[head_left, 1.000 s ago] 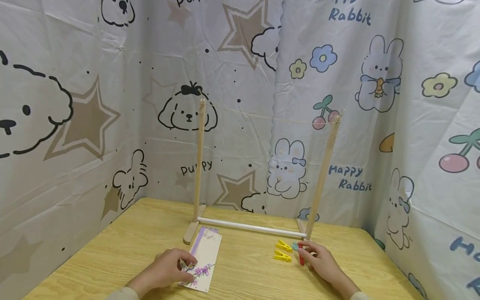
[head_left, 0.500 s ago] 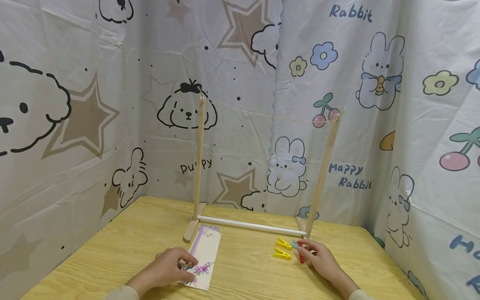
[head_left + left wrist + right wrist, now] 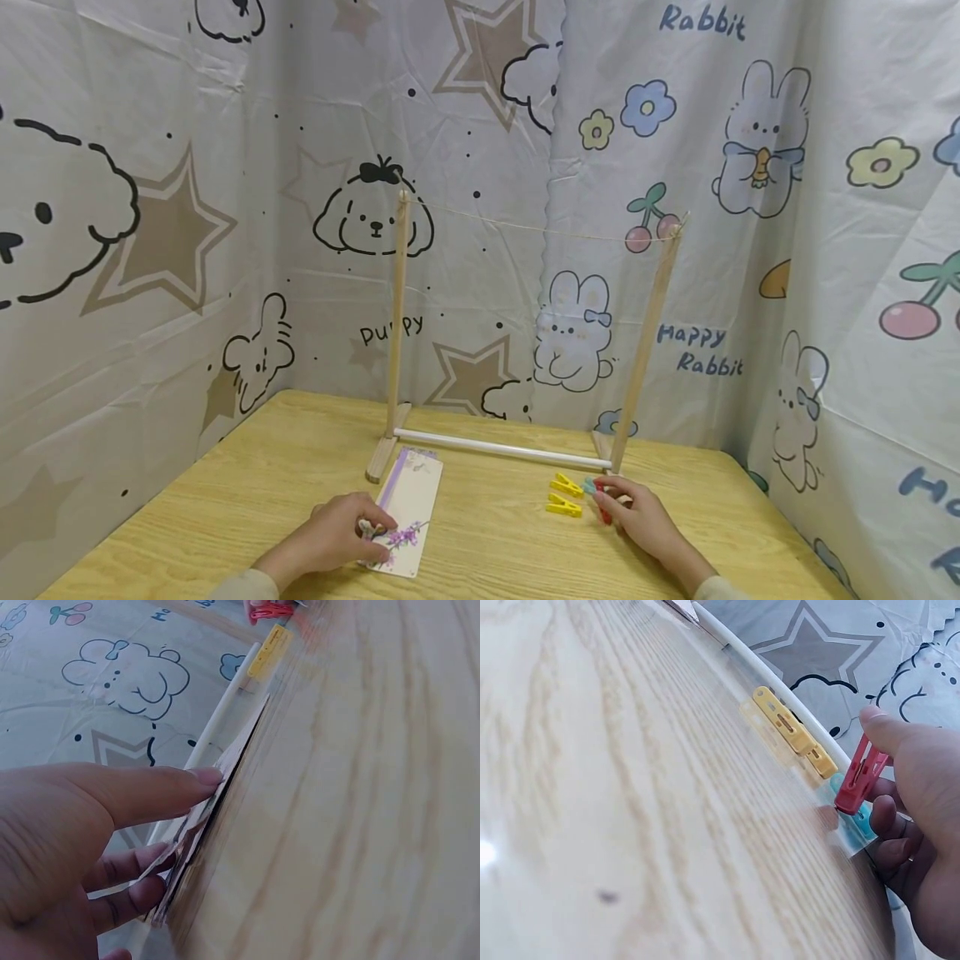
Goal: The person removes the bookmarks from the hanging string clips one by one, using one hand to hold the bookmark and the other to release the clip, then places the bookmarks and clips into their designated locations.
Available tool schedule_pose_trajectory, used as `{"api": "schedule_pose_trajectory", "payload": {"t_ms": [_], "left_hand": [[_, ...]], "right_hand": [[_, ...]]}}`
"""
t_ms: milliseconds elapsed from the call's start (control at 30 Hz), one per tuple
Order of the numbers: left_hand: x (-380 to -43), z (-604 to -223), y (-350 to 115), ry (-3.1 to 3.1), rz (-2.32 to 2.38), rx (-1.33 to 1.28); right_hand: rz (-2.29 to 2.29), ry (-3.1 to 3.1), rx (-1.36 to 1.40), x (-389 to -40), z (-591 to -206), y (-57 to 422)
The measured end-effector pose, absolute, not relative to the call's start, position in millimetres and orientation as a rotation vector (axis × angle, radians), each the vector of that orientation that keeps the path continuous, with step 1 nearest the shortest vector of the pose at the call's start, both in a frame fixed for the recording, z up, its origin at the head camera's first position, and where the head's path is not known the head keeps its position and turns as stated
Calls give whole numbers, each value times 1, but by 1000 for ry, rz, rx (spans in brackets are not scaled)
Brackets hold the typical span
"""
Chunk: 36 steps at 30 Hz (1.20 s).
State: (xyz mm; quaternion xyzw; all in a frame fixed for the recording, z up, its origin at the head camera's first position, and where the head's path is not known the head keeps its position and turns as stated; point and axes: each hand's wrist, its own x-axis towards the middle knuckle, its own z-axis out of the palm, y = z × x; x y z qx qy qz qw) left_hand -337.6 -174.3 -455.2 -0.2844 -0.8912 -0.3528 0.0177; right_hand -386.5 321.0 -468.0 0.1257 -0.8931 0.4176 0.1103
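On the table in the head view lies a long cream card point(image 3: 417, 500) with purple blossoms, over another card with a lavender edge point(image 3: 392, 484). My left hand point(image 3: 339, 531) pinches the cream card near its lower end; in the left wrist view the thumb presses its face and fingers curl at the edge. My right hand point(image 3: 641, 512) holds a red clothespin point(image 3: 861, 776) between thumb and fingers, slightly tilted. Right beside it is a teal clothespin point(image 3: 862, 819), partly hidden by the fingers. Two yellow clothespins point(image 3: 564, 505) lie to the left of that hand.
Behind the cards and clothespins stands a frame with two wooden posts point(image 3: 398, 317), a white bottom rod point(image 3: 502, 450) and a thin string point(image 3: 525, 228) tied between the post tops. Printed fabric point(image 3: 480, 275) encloses the wooden table point(image 3: 487, 533) at the back and sides.
The red clothespin has tilted a little in my right hand. My left hand and the cards keep their place, while the head view has shifted slightly.
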Motion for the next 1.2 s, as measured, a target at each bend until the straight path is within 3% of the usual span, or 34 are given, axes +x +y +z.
{"api": "schedule_pose_trajectory", "payload": {"t_ms": [1200], "left_hand": [[-333,-454,-176,-2775,-1076,-863]], "right_hand": [[1077,-2668,360,-390,-473,320]]}}
